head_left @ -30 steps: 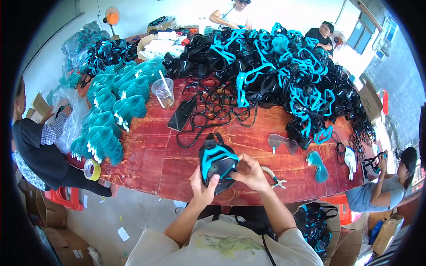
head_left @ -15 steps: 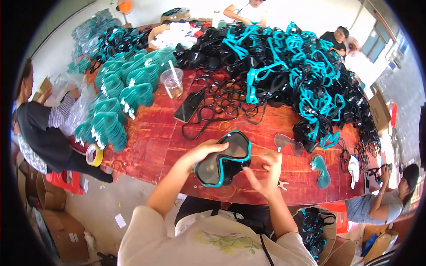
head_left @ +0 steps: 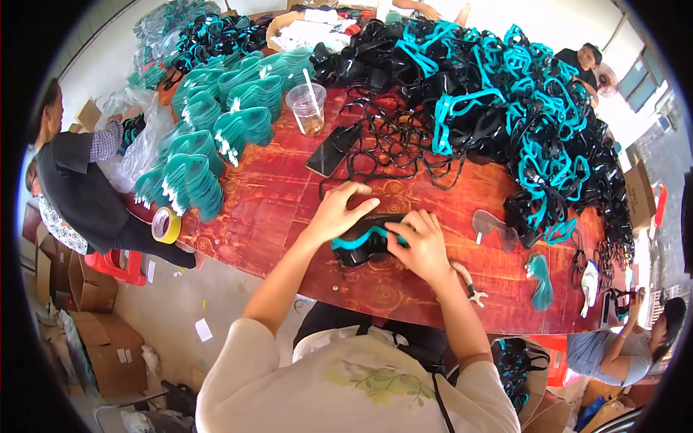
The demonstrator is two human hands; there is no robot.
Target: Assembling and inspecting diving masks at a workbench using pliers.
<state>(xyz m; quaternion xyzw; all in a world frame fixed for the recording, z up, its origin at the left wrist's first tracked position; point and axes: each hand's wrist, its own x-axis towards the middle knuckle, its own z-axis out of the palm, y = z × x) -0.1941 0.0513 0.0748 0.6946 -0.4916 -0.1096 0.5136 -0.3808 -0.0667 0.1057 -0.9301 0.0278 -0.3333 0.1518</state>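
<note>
A diving mask (head_left: pixel 353 254) with a black skirt and a teal frame lies low at the table's near edge, lens side tilted away. My right hand (head_left: pixel 422 245) curls over its right end, thumb and fingertips on the frame. At the mask's left upper edge, my left hand (head_left: pixel 341 211) has its thumb and fingers apart; its contact with the mask is partly hidden. Just right of my right wrist lies a pair of pliers (head_left: pixel 473 287), partly covered by the wrist. A loose clear lens (head_left: pixel 495 229) rests farther right.
Black and teal mask parts (head_left: pixel 498 108) are heaped at the far right. Stacked green lenses (head_left: pixel 191 180) line the left, near yellow tape (head_left: pixel 166 225). A plastic cup (head_left: pixel 307 112), a phone (head_left: pixel 333 151) and tangled black straps (head_left: pixel 397 137) lie beyond my hands. Other people sit around.
The mask has gone from raised, lenses showing, to low at the table with its lenses turned away. My right hand has come onto its right end; my left hand's fingers now spread past it.
</note>
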